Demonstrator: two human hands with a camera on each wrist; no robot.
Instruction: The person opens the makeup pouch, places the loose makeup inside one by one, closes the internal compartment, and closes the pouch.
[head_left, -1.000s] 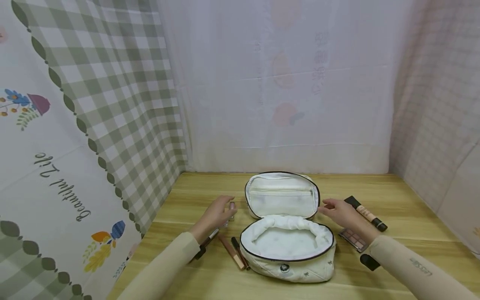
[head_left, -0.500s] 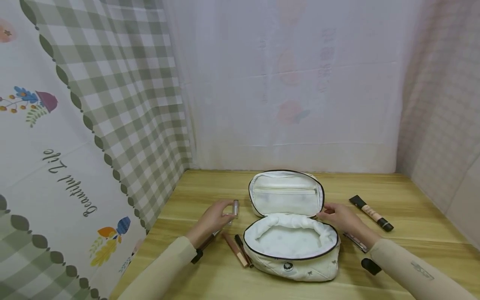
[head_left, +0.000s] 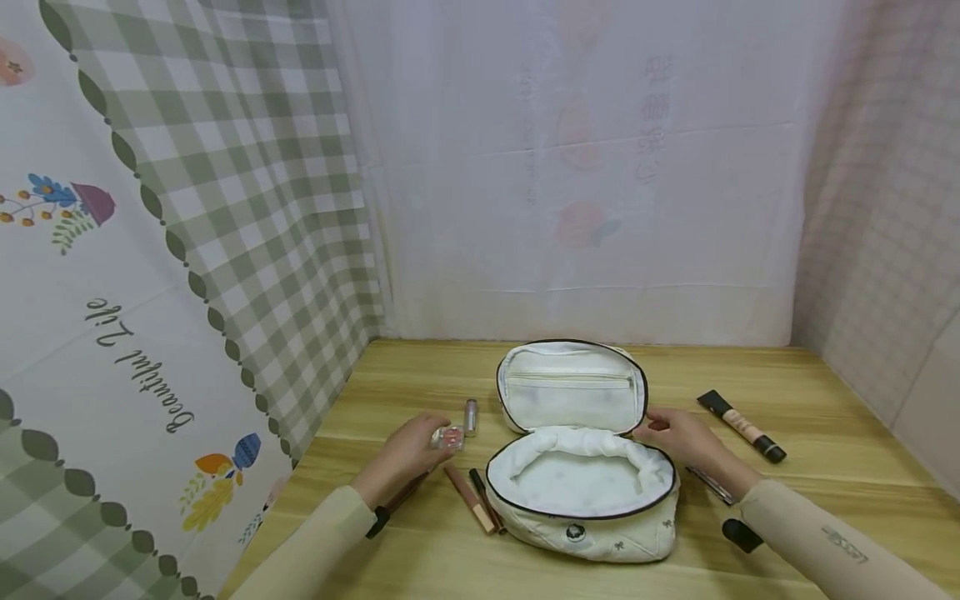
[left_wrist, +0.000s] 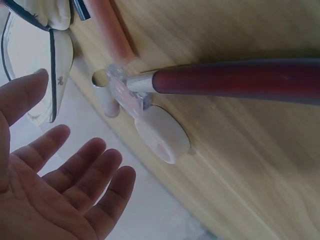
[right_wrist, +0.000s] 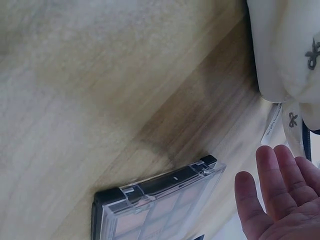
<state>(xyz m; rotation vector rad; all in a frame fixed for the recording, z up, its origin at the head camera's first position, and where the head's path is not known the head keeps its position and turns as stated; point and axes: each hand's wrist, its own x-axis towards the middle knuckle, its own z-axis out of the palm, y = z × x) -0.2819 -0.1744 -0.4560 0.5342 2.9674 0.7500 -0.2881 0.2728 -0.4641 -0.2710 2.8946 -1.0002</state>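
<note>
My left hand (head_left: 401, 454) hovers at a small clear case (head_left: 450, 437) with pink-red contents, fingers loosely spread and apart from it in the left wrist view. A small lip-gloss-like tube (head_left: 470, 417) lies just beyond the case. Below the left wrist is a slender dark red stick (left_wrist: 235, 80) with a silver tip. A white oval piece (left_wrist: 162, 132) lies beside the clear case. The unzipped cream makeup bag (head_left: 585, 537) stands in the middle, lid raised. My right hand (head_left: 678, 435) is beside its hinge, fingers relaxed, near the bag's side (right_wrist: 285, 55).
Left of the bag lie a rose-brown tube (head_left: 470, 500) and a thin dark pencil (head_left: 487, 502). An eyeshadow palette (right_wrist: 160, 210) is under the right forearm, with a black oval item (head_left: 742, 535) nearer. A foundation tube (head_left: 742, 427) lies farther right. Curtains surround the wooden table (head_left: 420, 367).
My left hand has drawn back from the small tube to the clear case, now more exposed. My right hand moved inward to the bag's hinge, then stayed there. The view shifted slightly.
</note>
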